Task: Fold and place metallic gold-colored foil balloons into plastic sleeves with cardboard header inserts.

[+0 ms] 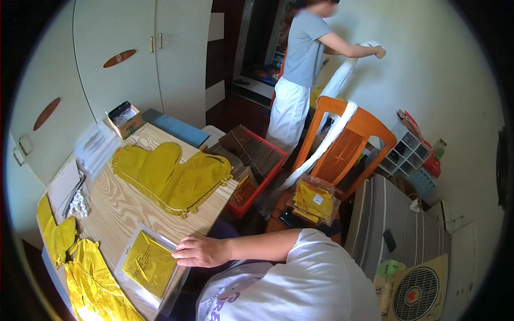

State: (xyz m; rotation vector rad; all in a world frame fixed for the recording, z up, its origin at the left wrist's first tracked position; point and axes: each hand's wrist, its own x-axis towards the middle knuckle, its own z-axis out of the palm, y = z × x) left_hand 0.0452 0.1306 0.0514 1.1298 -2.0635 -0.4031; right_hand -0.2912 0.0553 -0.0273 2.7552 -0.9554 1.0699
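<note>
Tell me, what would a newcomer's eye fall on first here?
Probably the shiny yellow foil crumpled at the lower left, then the flat yellow foil shape spread on the wood-grain table. Next might be the standing person at the top, handling a long white strip, with another white length draped over the orange-brown wooden chair.

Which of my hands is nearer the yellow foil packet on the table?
Right: your right hand touches the yellow foil packet at its edge; your left hand is out of view.
</note>
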